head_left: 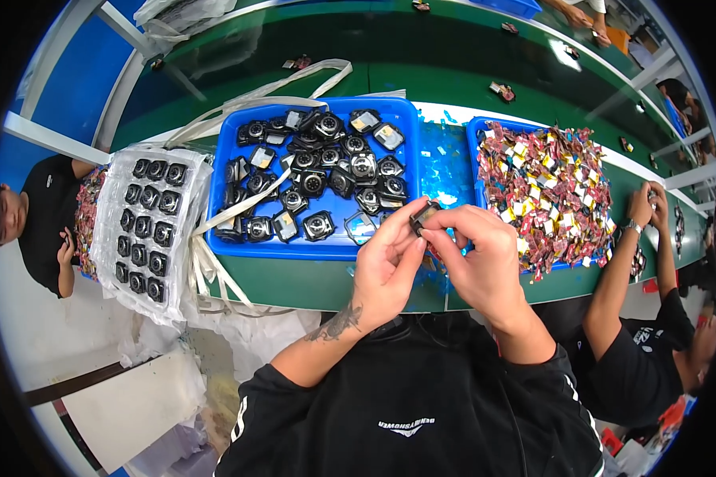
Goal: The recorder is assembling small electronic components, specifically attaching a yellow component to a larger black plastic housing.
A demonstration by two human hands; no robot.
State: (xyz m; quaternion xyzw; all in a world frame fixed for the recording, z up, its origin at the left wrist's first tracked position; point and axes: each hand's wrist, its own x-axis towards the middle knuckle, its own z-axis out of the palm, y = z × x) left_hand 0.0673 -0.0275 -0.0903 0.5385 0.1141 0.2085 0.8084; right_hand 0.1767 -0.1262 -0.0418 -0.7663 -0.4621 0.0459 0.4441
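Above the table's near edge, a small black watch case (423, 218) is held up between both hands. My left hand (390, 258) grips it with thumb and fingers from the left side. The fingertips of my right hand (479, 248) pinch it from the right, hiding part of it. Just beyond the left hand lies a blue tray (326, 253) with several loose black watch cases (320, 225) in it, some face down with round sensor backs showing. Beside the right hand, another blue tray (476, 131) is heaped with small red, yellow and white parts (541, 199).
At left, a clear plastic tray (111, 230) holds rows of watch cases. White straps (239, 208) trail across the left blue tray. Blue film scraps (445, 167) lie between the trays. A conveyor (422, 56) runs behind. Co-workers sit at left (44, 215) and right (636, 334).
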